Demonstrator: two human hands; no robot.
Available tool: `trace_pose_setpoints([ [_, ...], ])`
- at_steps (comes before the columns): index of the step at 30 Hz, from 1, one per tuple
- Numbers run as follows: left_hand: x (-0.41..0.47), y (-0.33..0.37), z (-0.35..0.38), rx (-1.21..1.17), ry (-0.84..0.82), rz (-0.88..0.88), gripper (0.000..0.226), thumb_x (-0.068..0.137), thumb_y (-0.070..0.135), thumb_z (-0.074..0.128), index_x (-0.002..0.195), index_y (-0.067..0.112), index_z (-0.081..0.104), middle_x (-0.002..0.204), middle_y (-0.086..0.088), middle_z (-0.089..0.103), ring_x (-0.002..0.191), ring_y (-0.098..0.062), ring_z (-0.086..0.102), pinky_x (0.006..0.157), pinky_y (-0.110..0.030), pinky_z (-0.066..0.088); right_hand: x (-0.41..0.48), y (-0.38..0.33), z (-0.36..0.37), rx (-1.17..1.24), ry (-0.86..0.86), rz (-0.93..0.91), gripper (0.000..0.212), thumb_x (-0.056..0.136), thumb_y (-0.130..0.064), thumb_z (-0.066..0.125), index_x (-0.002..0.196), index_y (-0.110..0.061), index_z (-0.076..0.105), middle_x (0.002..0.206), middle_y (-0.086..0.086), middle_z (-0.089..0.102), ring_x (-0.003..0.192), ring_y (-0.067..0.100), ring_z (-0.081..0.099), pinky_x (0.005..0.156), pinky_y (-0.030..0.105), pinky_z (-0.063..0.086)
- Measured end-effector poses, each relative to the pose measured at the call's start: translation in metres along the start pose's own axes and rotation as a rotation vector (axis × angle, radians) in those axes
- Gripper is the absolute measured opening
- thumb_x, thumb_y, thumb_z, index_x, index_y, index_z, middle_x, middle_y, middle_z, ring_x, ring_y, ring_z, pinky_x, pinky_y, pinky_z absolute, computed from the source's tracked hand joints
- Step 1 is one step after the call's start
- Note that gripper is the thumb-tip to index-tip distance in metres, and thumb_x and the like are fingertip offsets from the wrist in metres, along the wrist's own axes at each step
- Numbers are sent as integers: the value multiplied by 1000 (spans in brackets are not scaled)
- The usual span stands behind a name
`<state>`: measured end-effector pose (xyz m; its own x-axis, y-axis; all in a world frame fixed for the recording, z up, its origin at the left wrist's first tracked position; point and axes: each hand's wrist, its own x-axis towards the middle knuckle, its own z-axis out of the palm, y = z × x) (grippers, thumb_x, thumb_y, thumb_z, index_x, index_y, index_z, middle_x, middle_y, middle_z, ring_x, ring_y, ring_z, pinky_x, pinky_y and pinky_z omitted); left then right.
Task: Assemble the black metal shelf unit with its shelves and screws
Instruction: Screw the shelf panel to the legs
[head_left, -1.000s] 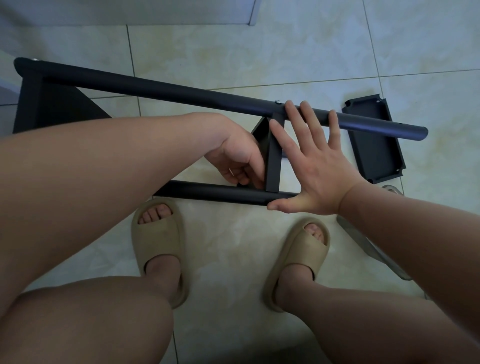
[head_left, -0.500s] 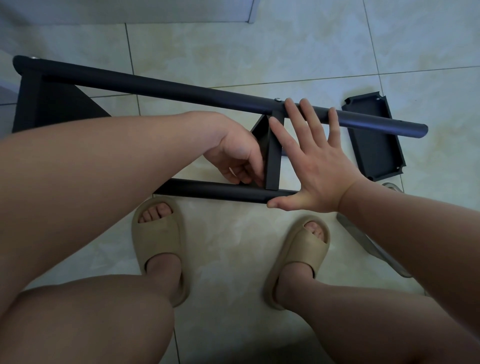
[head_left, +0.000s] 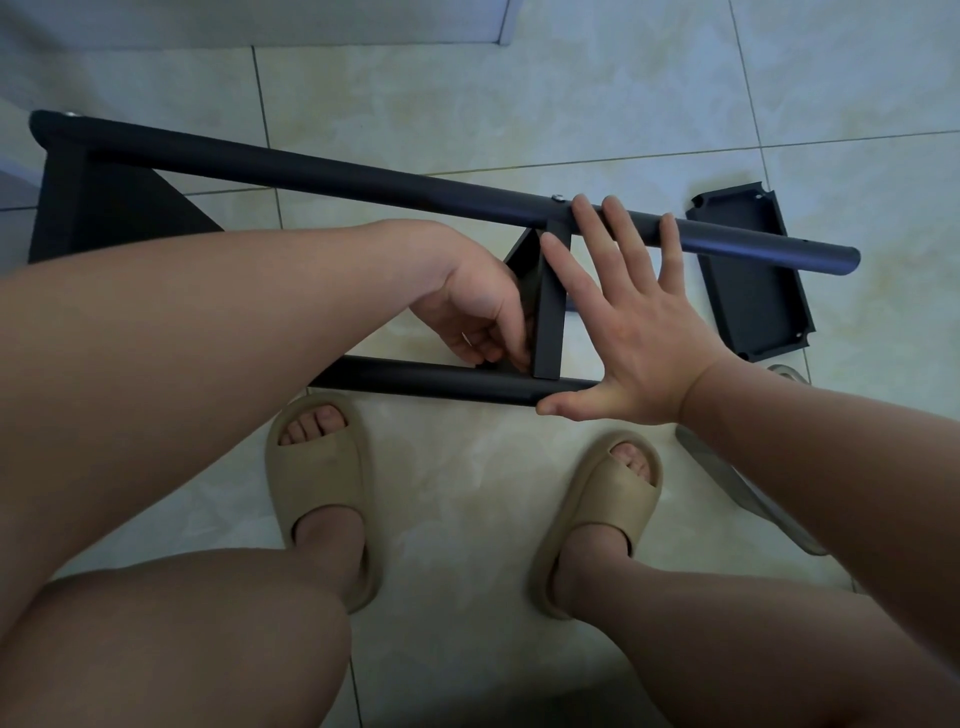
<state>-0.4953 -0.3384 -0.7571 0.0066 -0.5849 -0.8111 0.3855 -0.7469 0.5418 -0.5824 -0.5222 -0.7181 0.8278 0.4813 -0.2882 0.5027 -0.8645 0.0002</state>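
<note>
Two poles (head_left: 363, 174) run left-right before you; your right hand (head_left: 639, 332) presses flat and spread across them, your left hand (head_left: 478, 312) curls at the shelf (head_left: 551, 312) near joint, grip hidden.

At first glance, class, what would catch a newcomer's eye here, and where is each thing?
The right hand spreads flat between two black poles, fingers on the far pole, thumb by the near pole. The left hand curls its fingers at the fitted shelf in the middle. A loose shelf lies on the tiles at the right.
</note>
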Motion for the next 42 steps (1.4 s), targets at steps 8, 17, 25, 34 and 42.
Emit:
trace_pose_setpoints([
  [8,-1,0,3,26,-5,-11,8,88,11,69,90,16,74,79,2,70,69,-12,57,82,-30,47,0,0,0,5,2,2,128,70,-101,20,163,-14,5,168,22,-3,155,42,-5,118,71,-4],
  [17,1,0,1,8,1,-3,14,87,3,68,95,14,71,74,3,67,67,-10,54,75,-25,48,0,0,0,2,4,2,128,70,-102,18,163,-15,4,168,22,-2,155,43,-4,117,70,-5],
  [25,-1,0,3,15,1,-9,11,89,12,67,95,16,74,86,3,72,77,-13,59,87,-32,47,0,1,0,-2,-3,5,128,70,-101,18,163,-15,3,168,22,-4,155,42,-6,118,71,-4],
  [34,1,0,3,24,-14,1,14,88,6,68,100,13,72,80,1,69,75,-13,59,87,-32,48,0,0,0,-2,1,3,128,70,-101,19,163,-15,4,168,21,-3,155,42,-5,118,71,-4],
  [42,-2,-1,1,0,-22,3,18,89,2,64,99,15,71,89,1,72,82,-14,61,90,-31,48,0,0,0,-1,2,4,129,69,-101,21,163,-14,4,168,22,-3,155,42,-5,118,71,-3],
])
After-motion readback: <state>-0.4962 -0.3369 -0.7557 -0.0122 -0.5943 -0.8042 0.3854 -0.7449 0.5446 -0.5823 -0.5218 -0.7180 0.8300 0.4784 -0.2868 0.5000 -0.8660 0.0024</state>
